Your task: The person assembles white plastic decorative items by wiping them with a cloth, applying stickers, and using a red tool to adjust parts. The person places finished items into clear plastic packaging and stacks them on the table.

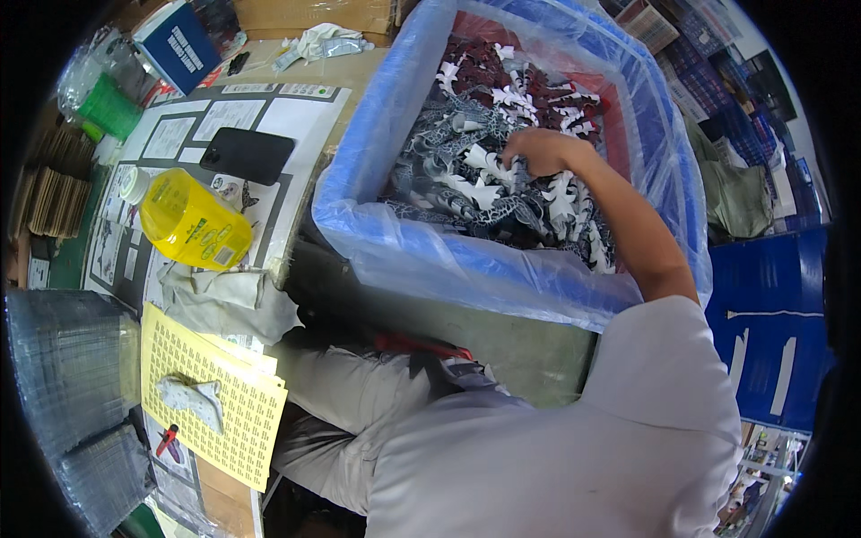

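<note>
My right hand (540,152) reaches into a large blue bin (345,179) lined with clear plastic. Its fingers are curled down into a heap of jagged, spiny pieces (484,193), patterned in grey, black and white. What the fingertips close on is hidden. A white spiny piece (489,161) lies right beside the fingers. Toward the far side of the bin the pieces are dark red with white (475,76). My left hand is out of sight.
On the table at left are a bottle of yellow liquid (193,220), a black phone (247,155), a grey cloth (229,300), yellow label sheets (211,394), a red-handled tool (168,439) and a blue box (177,47). Clear plastic trays (72,359) are stacked at the left edge.
</note>
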Tool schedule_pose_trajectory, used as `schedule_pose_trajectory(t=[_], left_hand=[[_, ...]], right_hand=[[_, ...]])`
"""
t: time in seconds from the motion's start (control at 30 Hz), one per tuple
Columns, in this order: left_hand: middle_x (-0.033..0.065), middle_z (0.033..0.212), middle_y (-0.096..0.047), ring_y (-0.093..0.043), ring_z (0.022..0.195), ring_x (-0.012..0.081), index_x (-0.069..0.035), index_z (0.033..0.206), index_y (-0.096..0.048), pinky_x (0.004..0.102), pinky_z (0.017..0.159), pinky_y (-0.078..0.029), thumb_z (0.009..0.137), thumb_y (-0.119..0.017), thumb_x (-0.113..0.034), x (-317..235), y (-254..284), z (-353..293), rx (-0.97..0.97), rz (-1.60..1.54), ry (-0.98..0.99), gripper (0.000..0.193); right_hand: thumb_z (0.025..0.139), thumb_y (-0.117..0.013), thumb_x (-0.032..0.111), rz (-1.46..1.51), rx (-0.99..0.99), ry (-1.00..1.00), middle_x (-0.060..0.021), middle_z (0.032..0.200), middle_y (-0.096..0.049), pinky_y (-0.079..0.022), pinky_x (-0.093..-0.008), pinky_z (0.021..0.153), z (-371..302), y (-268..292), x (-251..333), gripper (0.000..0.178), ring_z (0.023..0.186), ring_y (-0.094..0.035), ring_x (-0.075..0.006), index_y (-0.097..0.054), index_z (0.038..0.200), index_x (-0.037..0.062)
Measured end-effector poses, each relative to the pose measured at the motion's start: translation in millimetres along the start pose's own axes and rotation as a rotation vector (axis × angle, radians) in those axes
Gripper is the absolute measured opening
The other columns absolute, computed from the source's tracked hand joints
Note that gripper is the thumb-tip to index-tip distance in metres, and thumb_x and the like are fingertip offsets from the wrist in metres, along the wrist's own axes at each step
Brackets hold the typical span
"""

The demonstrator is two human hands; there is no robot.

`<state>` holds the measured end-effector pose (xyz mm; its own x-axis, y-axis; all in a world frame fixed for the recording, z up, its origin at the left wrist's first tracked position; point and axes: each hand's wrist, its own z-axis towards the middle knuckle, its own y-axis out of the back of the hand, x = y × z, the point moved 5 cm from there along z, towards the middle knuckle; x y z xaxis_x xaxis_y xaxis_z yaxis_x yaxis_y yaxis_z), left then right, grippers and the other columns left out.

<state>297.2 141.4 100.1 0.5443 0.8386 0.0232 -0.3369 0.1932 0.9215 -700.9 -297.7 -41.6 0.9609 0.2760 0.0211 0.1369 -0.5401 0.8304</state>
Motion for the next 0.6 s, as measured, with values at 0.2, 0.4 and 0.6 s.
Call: schedule_pose_trajectory(t=[0.2,0.4,0.6], left_hand=[[0.025,0.137,-0.066,-0.066,0.125,0.0346,0.004,0.143,-0.058,0.0412,0.108,-0.056,0.1,-0.071,-0.036,-195,108,-45,0.017,-0.606,-0.246,0.061],[0.0175,0.115,-0.072,-0.073,0.096,0.0251,0.005,0.144,-0.059,0.0383,0.087,-0.059,0.106,-0.058,-0.016,-380,68,-157,0.701,-1.322,-0.485,0.043],[0.0217,0.131,-0.064,-0.067,0.114,0.0283,-0.009,0.17,-0.009,0.0404,0.096,-0.054,0.101,-0.062,-0.064,-463,67,-239,1.433,-2.36,-0.211,0.103]], right_hand=[[0.079,-0.082,0.004,0.403,-0.422,0.245,-0.0131,0.136,-0.069,-0.049,-0.0442,0.111,-72,120,29,0.051,0.129,-0.063,-0.0292,-0.073,0.128,0.0073],[0.078,-0.084,0.0,0.529,-0.864,0.874,-0.0131,0.148,-0.064,-0.048,-0.041,0.116,-98,215,187,0.061,0.138,-0.059,-0.0283,-0.073,0.137,0.0119],[0.074,-0.08,-0.002,0.434,-0.667,1.357,-0.0235,0.159,-0.05,-0.043,-0.0464,0.115,-78,176,413,0.064,0.141,-0.053,-0.0406,-0.076,0.136,0.0165]])
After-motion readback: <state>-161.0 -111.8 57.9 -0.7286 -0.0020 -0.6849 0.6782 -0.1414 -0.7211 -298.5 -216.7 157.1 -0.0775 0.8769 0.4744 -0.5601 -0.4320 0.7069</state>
